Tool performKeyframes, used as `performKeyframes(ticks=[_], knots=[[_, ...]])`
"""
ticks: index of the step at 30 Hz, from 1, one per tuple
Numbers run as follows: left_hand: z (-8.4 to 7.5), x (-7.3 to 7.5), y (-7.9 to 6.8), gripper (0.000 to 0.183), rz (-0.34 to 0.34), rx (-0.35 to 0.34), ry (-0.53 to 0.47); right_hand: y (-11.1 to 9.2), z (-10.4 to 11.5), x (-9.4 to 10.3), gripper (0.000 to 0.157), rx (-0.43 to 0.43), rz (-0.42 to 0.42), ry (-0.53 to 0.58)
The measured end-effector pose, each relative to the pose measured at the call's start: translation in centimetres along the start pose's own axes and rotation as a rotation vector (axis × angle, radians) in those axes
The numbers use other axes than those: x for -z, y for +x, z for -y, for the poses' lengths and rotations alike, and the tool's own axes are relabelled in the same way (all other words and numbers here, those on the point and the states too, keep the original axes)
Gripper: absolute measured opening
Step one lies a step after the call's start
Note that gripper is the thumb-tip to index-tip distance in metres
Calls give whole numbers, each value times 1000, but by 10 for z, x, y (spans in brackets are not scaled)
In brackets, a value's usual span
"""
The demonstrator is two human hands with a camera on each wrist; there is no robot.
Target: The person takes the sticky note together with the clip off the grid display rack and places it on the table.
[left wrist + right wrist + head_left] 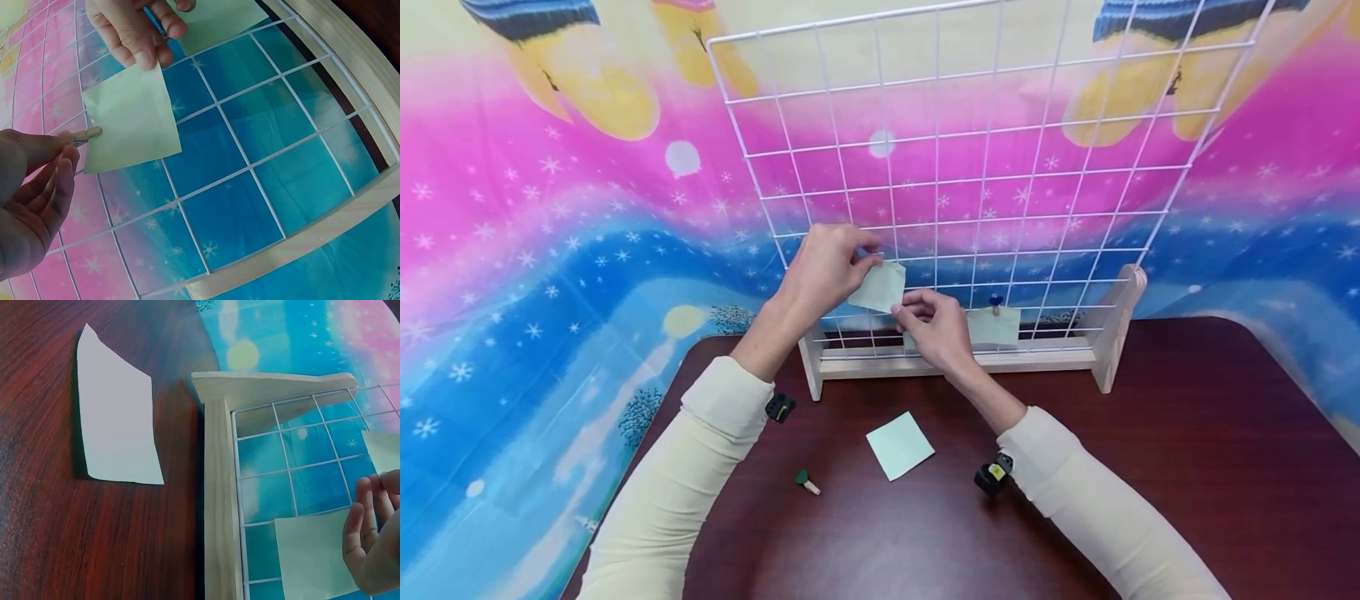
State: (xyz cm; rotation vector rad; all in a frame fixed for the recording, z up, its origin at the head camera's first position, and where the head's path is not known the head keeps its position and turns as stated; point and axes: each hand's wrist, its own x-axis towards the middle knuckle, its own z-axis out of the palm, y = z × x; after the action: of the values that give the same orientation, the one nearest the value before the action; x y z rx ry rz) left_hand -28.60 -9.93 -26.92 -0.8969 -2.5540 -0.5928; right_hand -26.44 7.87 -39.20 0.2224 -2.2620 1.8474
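Observation:
A pale green paper note (pixel 878 287) lies against the white wire grid (pixel 250 165). My left hand (pixel 827 267) pinches a small wooden clothespin (pixel 87 135) whose tip is at the note's edge, best seen in the left wrist view. My right hand (pixel 938 332) pinches the note's opposite corner between thumb and finger. Just beyond the right hand, a second green note (pixel 1003 327) hangs low on the grid under a clothespin with a dark blue top (pixel 996 302). In the right wrist view, the right hand (pixel 378 540) partly covers that second note (pixel 312 556).
The grid stands in a wooden base (pixel 955 364) on a dark red-brown table (pixel 1210 433). In front lie a pale green stack of notes (pixel 901 446) and a clothespin with a green top (pixel 807 482). Behind hangs a colourful printed cloth (pixel 587 275).

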Motion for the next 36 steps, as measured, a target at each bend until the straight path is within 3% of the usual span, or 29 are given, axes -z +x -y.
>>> performKeyframes(ticks=[10, 21, 36], knots=[[2, -2, -5, 13, -82, -34, 15, 1, 0, 5, 17, 9, 4, -37], [9, -13, -10, 12, -229, -75, -64, -2, 2, 10, 16, 0, 33, -105], [22, -25, -15, 12, -346, -12, -202, -25, 0, 26, 16, -33, 137, -139]])
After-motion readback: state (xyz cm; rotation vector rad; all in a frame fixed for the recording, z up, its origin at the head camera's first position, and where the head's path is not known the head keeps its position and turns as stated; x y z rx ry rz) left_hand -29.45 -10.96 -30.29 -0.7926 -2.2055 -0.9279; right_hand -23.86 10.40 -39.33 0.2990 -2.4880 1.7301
